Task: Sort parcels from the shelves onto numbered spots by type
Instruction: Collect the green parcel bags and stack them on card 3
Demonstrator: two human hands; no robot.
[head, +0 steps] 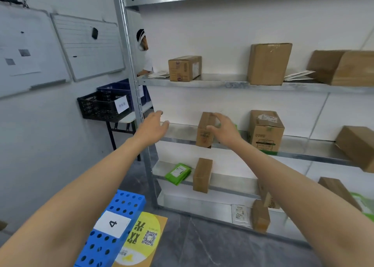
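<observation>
A small brown cardboard box (204,131) stands upright at the front of the middle metal shelf (182,132). My right hand (223,128) reaches it, fingers spread over its top and right side, thumb against its front; the grip looks loose. My left hand (154,127) hovers open to the box's left, near the shelf post, touching nothing. On the floor at lower left lies a blue perforated board (121,204) with a white label reading 4.
More brown boxes (265,131) and a green parcel (178,173) sit on the shelves, with flat envelopes (159,74) above. A steel post (129,64), black and blue crates (101,106) on a table, whiteboards, and a person behind the shelf stand left. A yellow poster (141,240) lies on the floor.
</observation>
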